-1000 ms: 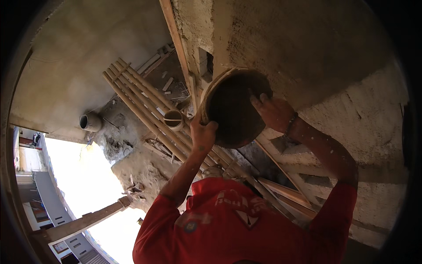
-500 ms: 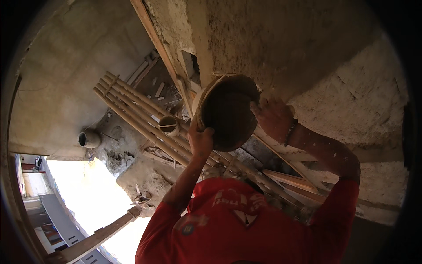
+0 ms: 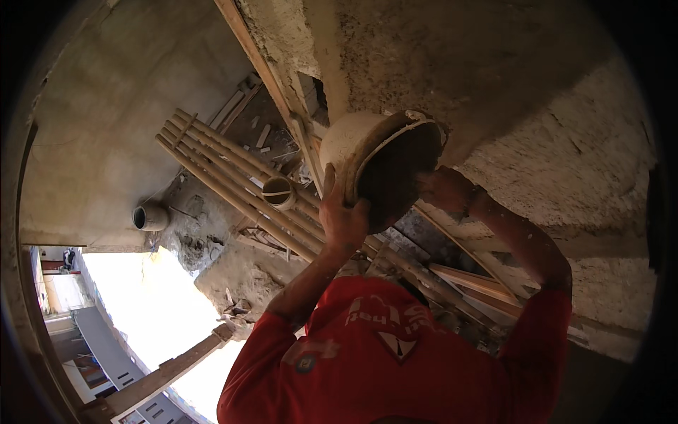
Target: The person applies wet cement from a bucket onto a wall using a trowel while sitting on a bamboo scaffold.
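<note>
A mortar-caked bucket [image 3: 347, 138] is tilted in front of a rough plastered wall, its dark mouth facing right and toward me. My left hand [image 3: 345, 219] is closed on the near left side of its rim, thumb toward the mouth. My right hand [image 3: 448, 191], with a dark band at the wrist, is at the right side of the mouth. Its fingers are curled and reach into shadow, so whatever they hold cannot be made out. The bucket's inside is too dark to read.
Below lie several long bamboo poles [image 3: 233, 185] tied side by side, with a smaller bucket [image 3: 278, 192] on them. Another bucket [image 3: 150, 217] lies tipped by the left wall. A long wooden board [image 3: 258, 53] leans upward; a bright opening [image 3: 141, 304] is at lower left.
The bucket has shifted right and turned, showing more of its pale outer side. My left hand has moved right with it. My right hand has dropped slightly and curled closer at the mouth.
</note>
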Demonstrator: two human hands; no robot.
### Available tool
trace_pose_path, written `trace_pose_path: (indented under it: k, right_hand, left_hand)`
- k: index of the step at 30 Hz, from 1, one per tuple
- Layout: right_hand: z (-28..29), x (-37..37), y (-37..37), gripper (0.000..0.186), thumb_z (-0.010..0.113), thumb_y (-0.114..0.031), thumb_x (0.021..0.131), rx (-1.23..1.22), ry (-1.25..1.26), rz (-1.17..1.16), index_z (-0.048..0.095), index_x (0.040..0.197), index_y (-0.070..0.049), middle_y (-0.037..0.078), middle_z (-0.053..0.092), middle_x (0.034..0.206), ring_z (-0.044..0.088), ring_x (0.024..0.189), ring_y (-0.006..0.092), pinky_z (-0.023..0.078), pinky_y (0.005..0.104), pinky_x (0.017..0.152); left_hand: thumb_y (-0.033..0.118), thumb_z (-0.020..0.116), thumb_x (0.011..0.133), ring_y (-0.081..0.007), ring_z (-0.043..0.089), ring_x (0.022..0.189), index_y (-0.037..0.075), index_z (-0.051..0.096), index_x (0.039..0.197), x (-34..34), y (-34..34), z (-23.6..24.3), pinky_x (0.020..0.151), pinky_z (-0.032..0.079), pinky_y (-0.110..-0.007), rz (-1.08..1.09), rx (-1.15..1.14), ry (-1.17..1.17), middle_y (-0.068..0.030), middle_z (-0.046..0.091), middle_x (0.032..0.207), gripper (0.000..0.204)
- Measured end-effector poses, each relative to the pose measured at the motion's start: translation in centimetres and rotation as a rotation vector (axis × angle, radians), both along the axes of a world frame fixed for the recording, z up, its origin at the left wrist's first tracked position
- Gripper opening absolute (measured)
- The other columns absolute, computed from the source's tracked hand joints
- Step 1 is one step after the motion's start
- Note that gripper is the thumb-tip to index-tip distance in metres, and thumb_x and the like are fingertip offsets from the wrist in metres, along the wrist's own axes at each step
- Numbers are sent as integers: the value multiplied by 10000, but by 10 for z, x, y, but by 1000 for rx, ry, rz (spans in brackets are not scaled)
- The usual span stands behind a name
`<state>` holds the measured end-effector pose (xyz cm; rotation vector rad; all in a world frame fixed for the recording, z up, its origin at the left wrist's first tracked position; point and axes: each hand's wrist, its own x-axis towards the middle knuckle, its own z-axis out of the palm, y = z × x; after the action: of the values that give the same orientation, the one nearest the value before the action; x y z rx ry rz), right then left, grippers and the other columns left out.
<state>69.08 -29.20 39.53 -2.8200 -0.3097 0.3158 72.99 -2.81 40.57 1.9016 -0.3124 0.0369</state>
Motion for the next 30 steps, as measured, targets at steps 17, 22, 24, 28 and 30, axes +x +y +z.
trace_pose_path:
  k: [17,22,24,28,30]
  right_hand:
    - [101,-39,10,448,723,-188,809,335,-93,-230,619,1219,-41,179,713,945,705,889,317,548,397,824]
    - [187,-40,6,488,765,-182,752,319,215,-235,625,1194,-29,152,705,893,692,815,283,539,353,795]
    - [179,-43,-9,490,761,-144,750,357,77,-98,621,1197,-1,130,688,846,672,751,224,523,328,698]
    - [170,-32,-39,487,712,-164,818,530,284,-456,605,1248,40,79,662,802,616,660,131,490,286,573]
    - [181,-17,-60,498,641,-191,891,201,20,-625,561,1317,54,53,640,821,563,613,88,468,264,530]
  left_hand:
    - [26,593,711,-198,631,922,-32,592,1193,23,13,-39,877,494,-313,89,-521,329,-101,683,1030,486]
    - [-11,575,707,-180,633,923,-2,571,1238,28,29,-49,859,508,-296,118,-505,344,-76,660,1060,531]
    - [-15,570,703,-181,630,931,-1,567,1250,27,31,-51,864,505,-295,129,-531,345,-77,655,1073,547]
    - [1,565,688,-205,619,976,-28,570,1251,28,32,-60,913,481,-313,119,-575,363,-107,657,1097,564]
    - [-7,554,680,-205,618,1001,-20,557,1275,24,34,-64,926,484,-316,106,-552,404,-98,650,1118,594]
